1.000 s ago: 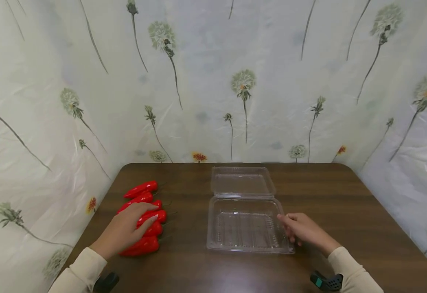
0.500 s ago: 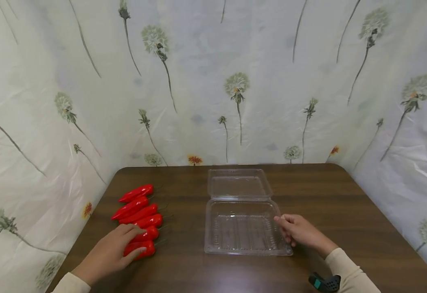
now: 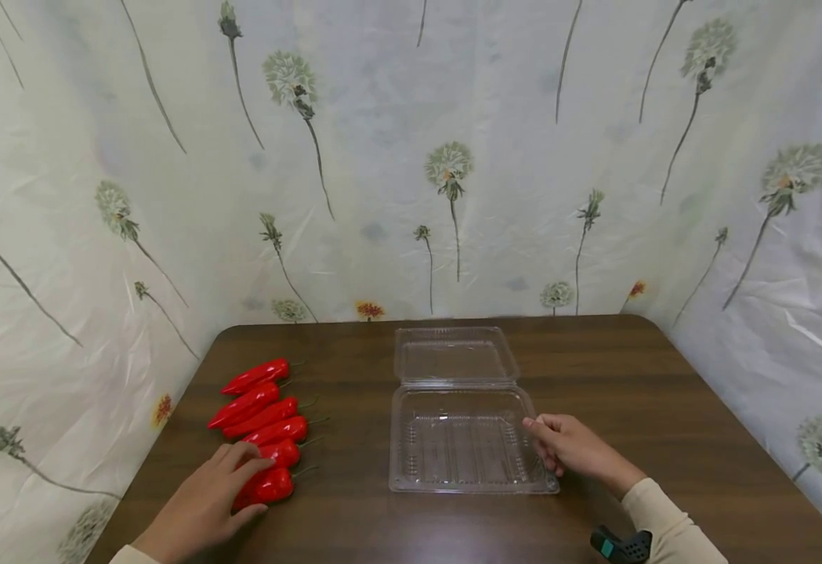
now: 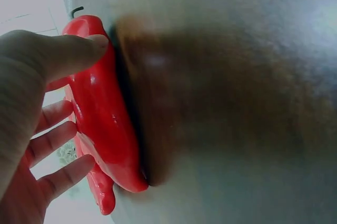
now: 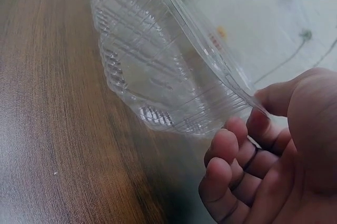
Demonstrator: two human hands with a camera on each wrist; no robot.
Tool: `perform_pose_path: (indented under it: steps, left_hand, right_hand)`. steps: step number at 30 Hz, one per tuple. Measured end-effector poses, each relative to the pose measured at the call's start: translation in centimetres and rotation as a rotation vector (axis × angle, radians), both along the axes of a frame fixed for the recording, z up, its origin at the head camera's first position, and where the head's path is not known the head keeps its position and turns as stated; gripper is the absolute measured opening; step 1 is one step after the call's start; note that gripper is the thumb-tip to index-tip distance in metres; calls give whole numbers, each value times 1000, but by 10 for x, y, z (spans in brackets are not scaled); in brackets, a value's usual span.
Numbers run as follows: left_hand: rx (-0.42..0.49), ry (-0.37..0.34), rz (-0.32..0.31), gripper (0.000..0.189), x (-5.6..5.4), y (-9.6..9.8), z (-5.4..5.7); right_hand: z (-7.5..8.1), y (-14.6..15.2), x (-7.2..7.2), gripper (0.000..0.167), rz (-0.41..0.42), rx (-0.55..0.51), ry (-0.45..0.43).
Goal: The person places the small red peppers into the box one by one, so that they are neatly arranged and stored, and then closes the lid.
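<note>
In the head view my left hand [image 3: 202,497] spreads over the near end of a row of red chili peppers. The nearest chili pepper [image 3: 272,487] lies between its thumb and fingers. In the left wrist view the straight thumb [image 4: 73,56] overlaps that pepper's stem end, and the other fingertips are along its far side. My right hand [image 3: 580,450] pinches the right rim of a clear plastic clamshell container [image 3: 400,478] between thumb and index finger, the other fingers loosely curled below. The container stands with its lid [image 3: 456,356] folded back, nothing inside it.
Several more red peppers, among them the farthest pepper [image 3: 257,377], lie side by side at the left of the brown wooden table [image 3: 340,517]. A floral curtain [image 3: 354,157] surrounds the table's back and sides. A dark strap [image 3: 621,546] is on the right wrist.
The left hand has come nearer along the pepper row, from its middle to the nearest pepper. The right hand keeps its pinch on the container's rim. The head view has shifted slightly.
</note>
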State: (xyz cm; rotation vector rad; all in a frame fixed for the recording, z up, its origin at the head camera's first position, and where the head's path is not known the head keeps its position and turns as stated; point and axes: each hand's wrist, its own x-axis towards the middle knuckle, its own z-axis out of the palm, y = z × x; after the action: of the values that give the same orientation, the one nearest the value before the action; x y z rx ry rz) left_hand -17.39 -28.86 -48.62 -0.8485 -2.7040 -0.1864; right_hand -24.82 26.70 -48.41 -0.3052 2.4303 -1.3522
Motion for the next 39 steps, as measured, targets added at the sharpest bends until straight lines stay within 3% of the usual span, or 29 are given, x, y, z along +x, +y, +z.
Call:
perform_pose_path:
  steps: [18, 25, 34, 39]
  left_hand:
    - [-16, 96, -53, 57, 3, 3, -15]
    - [23, 48, -41, 52, 8, 9, -24]
    - [96, -96, 33, 46, 8, 16, -28]
    - [214, -110, -6, 49, 5, 23, -24]
  right_hand:
    - [0, 0, 1, 53, -15, -4, -10]
    - [1, -2, 2, 51, -6, 5, 3]
    - [-2, -2, 1, 52, 1, -3, -3]
    - [-5, 0, 1, 55, -2, -5, 5]
